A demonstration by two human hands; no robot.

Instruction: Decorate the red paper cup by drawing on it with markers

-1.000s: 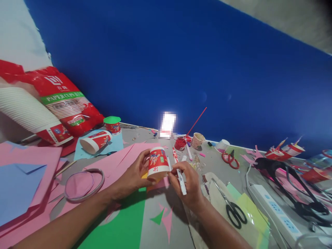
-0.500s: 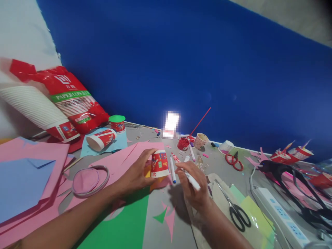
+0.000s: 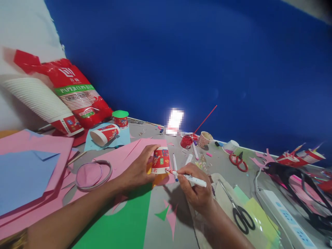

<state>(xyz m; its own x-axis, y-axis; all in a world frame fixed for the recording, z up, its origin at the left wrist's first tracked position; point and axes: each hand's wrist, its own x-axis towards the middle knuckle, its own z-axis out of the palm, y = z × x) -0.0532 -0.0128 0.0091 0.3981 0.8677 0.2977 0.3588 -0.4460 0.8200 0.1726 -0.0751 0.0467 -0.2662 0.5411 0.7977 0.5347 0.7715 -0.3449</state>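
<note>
A red and white paper cup (image 3: 161, 160), printed with small pictures, is gripped from its left side by my left hand (image 3: 141, 166). Its white rim faces down, over the pink and orange paper. My right hand (image 3: 194, 185) pinches a white marker (image 3: 193, 179) whose red tip meets, or nearly meets, the cup's lower right edge. Just behind that hand lies a white cap or pen end (image 3: 189, 159). A blue-tipped white marker (image 3: 174, 166) rests between the cup and my right hand. Green paper (image 3: 124, 221) spreads beneath my left forearm.
Black-handled scissors (image 3: 241, 214) and a white power strip (image 3: 286, 214) lie at the right. Red-handled scissors (image 3: 238, 162) sit farther back. A red bag of paper cups (image 3: 77, 93) and a tape ring (image 3: 110, 173) are on the left. A cup of red paint (image 3: 186, 141) holds a stick.
My right hand has turned the marker so that its red tip has come to the cup's lower edge. My left hand keeps hold of the cup. The view has shifted slightly.
</note>
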